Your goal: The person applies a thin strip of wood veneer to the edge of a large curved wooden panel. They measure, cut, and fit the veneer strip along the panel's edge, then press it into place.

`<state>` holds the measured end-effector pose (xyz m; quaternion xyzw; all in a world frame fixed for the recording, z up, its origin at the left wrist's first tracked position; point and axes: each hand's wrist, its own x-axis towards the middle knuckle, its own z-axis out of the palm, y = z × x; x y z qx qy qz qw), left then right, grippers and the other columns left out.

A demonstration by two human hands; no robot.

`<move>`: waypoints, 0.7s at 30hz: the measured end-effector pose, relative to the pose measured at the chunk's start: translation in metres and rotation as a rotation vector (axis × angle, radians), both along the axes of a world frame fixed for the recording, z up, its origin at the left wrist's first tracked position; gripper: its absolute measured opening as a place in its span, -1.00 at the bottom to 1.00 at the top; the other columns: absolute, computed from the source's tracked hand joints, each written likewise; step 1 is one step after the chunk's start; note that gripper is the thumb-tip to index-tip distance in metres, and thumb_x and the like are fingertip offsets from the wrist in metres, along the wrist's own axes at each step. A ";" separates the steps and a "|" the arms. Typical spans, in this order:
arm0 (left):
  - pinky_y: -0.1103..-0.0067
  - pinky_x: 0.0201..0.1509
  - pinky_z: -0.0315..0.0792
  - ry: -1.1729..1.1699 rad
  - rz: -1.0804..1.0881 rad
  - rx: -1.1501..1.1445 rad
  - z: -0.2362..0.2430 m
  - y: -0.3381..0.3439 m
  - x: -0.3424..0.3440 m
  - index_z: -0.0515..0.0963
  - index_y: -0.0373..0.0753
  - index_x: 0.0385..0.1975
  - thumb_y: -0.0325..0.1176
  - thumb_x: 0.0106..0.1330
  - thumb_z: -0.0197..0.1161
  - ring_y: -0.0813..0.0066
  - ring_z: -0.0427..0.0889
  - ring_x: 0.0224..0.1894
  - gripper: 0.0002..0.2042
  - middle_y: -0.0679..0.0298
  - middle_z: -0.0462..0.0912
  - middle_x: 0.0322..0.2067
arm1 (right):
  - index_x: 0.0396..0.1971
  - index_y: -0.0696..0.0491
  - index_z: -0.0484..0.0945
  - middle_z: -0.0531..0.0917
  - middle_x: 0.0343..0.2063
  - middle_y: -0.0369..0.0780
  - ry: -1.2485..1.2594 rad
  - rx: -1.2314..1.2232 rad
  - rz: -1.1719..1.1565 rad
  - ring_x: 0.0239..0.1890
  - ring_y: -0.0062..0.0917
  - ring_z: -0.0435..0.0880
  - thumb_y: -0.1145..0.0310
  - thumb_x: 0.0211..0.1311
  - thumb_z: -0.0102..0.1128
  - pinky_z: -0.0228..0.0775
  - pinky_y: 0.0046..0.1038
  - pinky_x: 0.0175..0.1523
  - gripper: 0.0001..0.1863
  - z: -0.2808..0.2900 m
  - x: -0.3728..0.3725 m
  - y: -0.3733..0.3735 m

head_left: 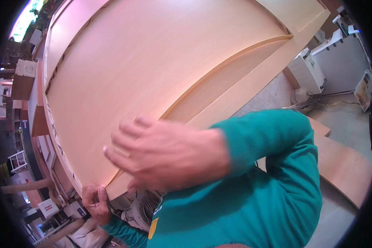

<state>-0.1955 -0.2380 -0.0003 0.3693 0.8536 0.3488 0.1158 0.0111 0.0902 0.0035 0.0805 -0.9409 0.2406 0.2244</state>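
A large pale wooden panel (124, 70) with a raised border frame (239, 97) lies before me. Along its near side, a thin wooden strip (202, 80) stands on edge and bows inward from the frame, with its far end at the right corner. My left hand (96, 202) is closed at the panel's lower-left corner, thumb and fingers pinching around the strip's near end. Above the near part of the strip, my right hand (169, 153) is blurred by motion, its fingers spread and nothing visible in them. It hides part of the strip and frame.
A grey fan-like machine (142, 211) stands below the panel's near edge. At right are a white box-shaped unit (308, 70), a clear plastic jug (300, 96) and wooden boards (345, 165) near the floor. A cardboard box (25, 78) and shelving line the left.
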 end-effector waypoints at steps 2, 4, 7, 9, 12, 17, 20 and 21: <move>0.52 -0.16 0.30 -0.049 0.050 0.016 -0.003 -0.011 0.002 0.57 -0.36 -0.35 -0.54 0.49 0.36 0.46 0.43 -0.28 -0.86 0.26 0.45 -0.31 | 0.00 0.22 0.76 0.76 -0.09 -0.05 -0.103 0.004 0.128 0.11 -0.20 0.73 0.09 0.42 0.39 0.60 -0.17 0.23 -0.54 -0.008 -0.019 -0.017; 0.52 -0.19 0.27 -0.032 0.049 0.031 -0.005 -0.010 0.003 0.56 -0.35 -0.36 -0.54 0.50 0.35 0.48 0.40 -0.30 -0.85 0.27 0.44 -0.32 | -0.07 0.21 0.78 0.77 -0.11 -0.05 -0.178 0.037 0.167 0.07 -0.20 0.74 0.15 0.38 0.37 0.63 -0.19 0.20 -0.61 -0.008 -0.020 -0.014; 0.53 -0.22 0.23 0.053 0.010 0.050 -0.006 -0.002 0.008 0.54 -0.35 -0.38 -0.53 0.52 0.33 0.51 0.37 -0.32 -0.82 0.29 0.42 -0.35 | -0.17 0.18 0.78 0.78 -0.13 -0.04 -0.148 0.004 0.074 0.01 -0.19 0.76 0.25 0.31 0.35 0.65 -0.22 0.16 -0.71 -0.017 -0.005 -0.010; 0.54 -0.22 0.22 0.046 0.016 0.052 -0.011 -0.007 0.003 0.54 -0.35 -0.39 -0.53 0.53 0.32 0.53 0.36 -0.32 -0.81 0.30 0.42 -0.36 | -0.22 0.14 0.75 0.74 -0.17 -0.09 -0.089 -0.013 -0.010 -0.04 -0.21 0.75 0.27 0.33 0.34 0.66 -0.22 0.11 -0.77 -0.021 0.015 -0.002; 0.54 -0.23 0.21 0.025 0.046 0.044 -0.011 -0.008 0.003 0.53 -0.34 -0.41 -0.53 0.54 0.32 0.56 0.36 -0.34 -0.80 0.33 0.42 -0.37 | -0.27 0.07 0.68 0.66 -0.24 -0.18 -0.060 -0.028 -0.085 -0.11 -0.25 0.71 0.26 0.44 0.35 0.65 -0.21 0.03 -0.82 -0.018 0.040 0.025; 0.55 -0.25 0.21 0.007 0.078 -0.009 -0.002 -0.008 0.002 0.51 -0.32 -0.43 -0.52 0.55 0.33 0.58 0.33 -0.39 -0.77 0.38 0.41 -0.39 | -0.37 0.05 0.63 0.62 -0.32 -0.20 -0.042 -0.089 -0.176 -0.19 -0.23 0.68 0.27 0.46 0.44 0.63 -0.22 -0.05 -0.77 -0.013 0.080 0.072; 0.55 -0.34 0.23 0.093 0.073 -0.045 -0.006 -0.011 0.003 0.52 -0.25 -0.41 -0.32 0.63 0.36 0.62 0.36 -0.44 -0.70 0.43 0.46 -0.52 | -0.39 0.05 0.62 0.62 -0.36 -0.20 -0.023 -0.089 -0.216 -0.23 -0.21 0.68 0.29 0.45 0.48 0.61 -0.21 -0.07 -0.75 -0.014 0.107 0.105; 0.51 -0.39 0.26 0.107 0.097 -0.088 -0.004 -0.009 0.001 0.55 -0.25 -0.40 -0.29 0.60 0.42 0.59 0.40 -0.48 -0.70 0.38 0.50 -0.54 | -0.39 0.05 0.61 0.62 -0.37 -0.20 -0.039 -0.074 -0.253 -0.24 -0.21 0.68 0.29 0.45 0.48 0.61 -0.21 -0.08 -0.75 -0.012 0.118 0.114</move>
